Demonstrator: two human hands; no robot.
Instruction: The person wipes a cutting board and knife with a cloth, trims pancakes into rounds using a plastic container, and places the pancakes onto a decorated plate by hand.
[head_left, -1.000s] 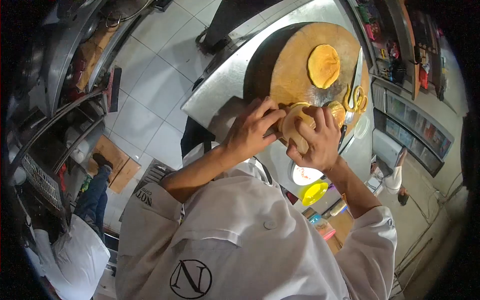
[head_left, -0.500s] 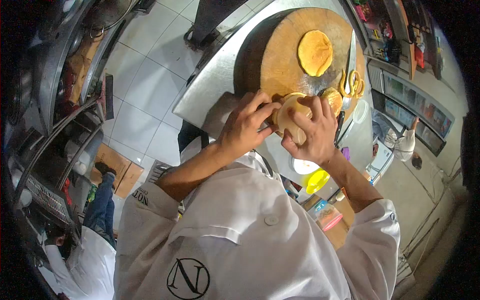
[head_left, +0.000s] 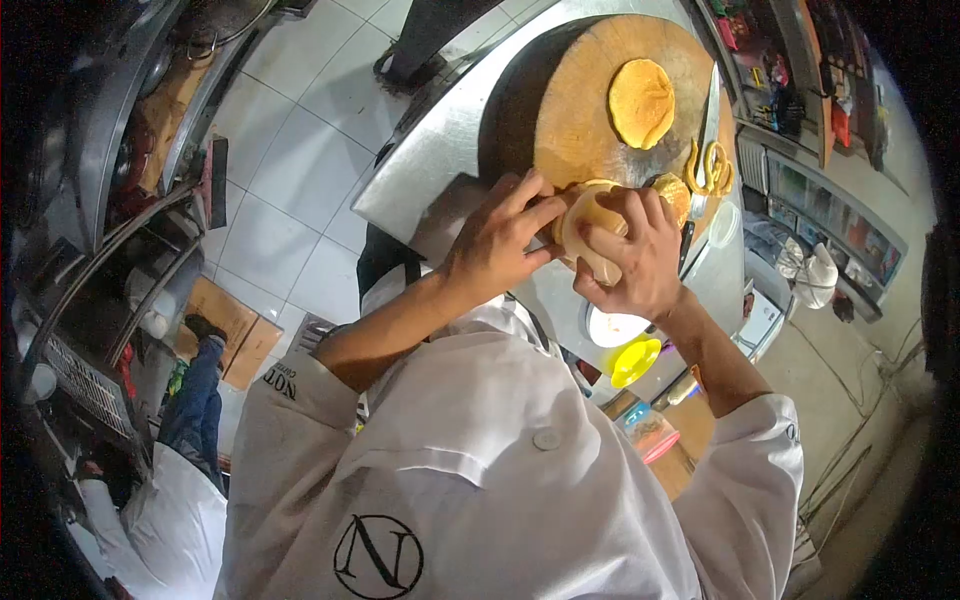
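Round wooden block (head_left: 580,125), smooth, pale, translucent-looking container (head_left: 582,240), clamped between left hand (head_left: 502,240) and right hand (head_left: 642,258).

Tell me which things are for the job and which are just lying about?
Seem part of the job:
- pale round thing, between the left hand and right hand
- wooden block underneath
- flat golden round on the block

Probably just lying about, untouched:
- yellow-handled scissors
- bright yellow bowl
- cardboard box on the floor
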